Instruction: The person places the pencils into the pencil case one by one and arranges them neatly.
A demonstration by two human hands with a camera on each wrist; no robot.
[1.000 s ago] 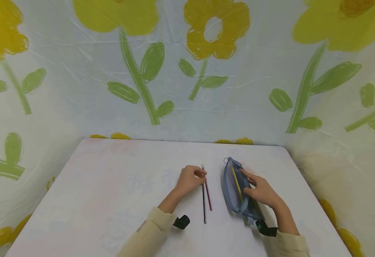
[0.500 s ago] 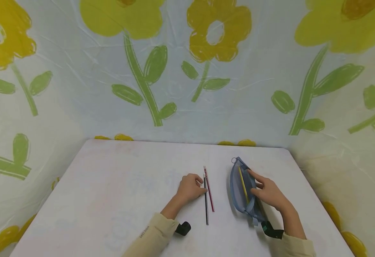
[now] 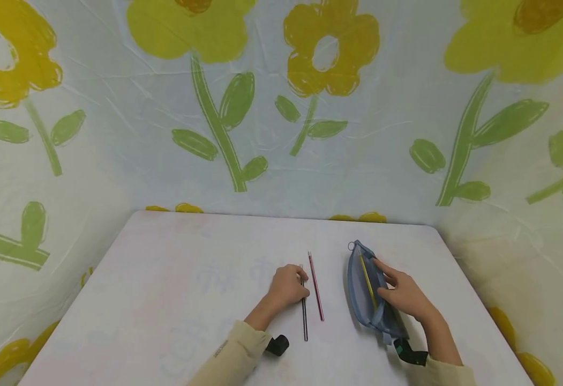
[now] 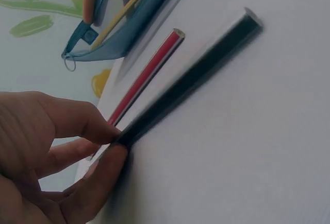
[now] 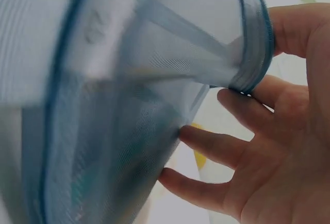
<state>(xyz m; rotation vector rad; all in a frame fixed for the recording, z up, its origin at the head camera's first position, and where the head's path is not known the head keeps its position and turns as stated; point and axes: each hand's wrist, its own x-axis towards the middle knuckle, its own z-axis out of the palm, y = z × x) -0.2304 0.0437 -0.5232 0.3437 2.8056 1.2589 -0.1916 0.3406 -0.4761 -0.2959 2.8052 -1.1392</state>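
My left hand pinches a dark pencil between thumb and index finger, near its far end. The pencil's other end points toward the front of the table. Just to its right lies a red pencil, roughly alongside. Farther right, a blue mesh pencil case stands with its zipped mouth spread wide. Inside it leans a yellow pencil. My right hand grips the case's right rim; in the right wrist view thumb and index finger meet at the zipper edge, other fingertips against the mesh.
The white table carries faint printed marks. A flowered cloth hangs behind it and along both sides. A black wrist camera mount sits at the left cuff, another mount beside the right cuff, close to the case's near end.
My left hand has taken hold of the dark pencil and shifted it left, away from the red one. The right hand keeps its grip on the case. The head view has shifted slightly.
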